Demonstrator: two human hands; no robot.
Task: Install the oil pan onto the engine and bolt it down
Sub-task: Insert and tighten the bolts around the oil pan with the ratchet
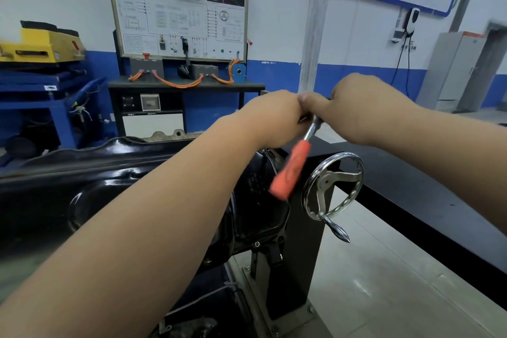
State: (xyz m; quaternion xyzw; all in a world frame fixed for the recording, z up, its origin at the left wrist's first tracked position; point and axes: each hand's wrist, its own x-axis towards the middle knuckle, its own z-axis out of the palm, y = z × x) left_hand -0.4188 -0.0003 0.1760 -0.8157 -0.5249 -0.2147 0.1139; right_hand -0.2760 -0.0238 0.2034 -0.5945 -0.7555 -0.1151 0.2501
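Gripping with curled left hand and right hand, knuckles touching, the metal top of an orange-handled ratchet wrench above the glossy black oil pan, beside a chrome handwheel.

Trng board header: "新能源汽车永磁电机控制实训台"; other txt too blurry.

Ratchet gripped over the oil pan.
My left hand and right hand clutch its metal end; orange handle slants toward the handwheel.
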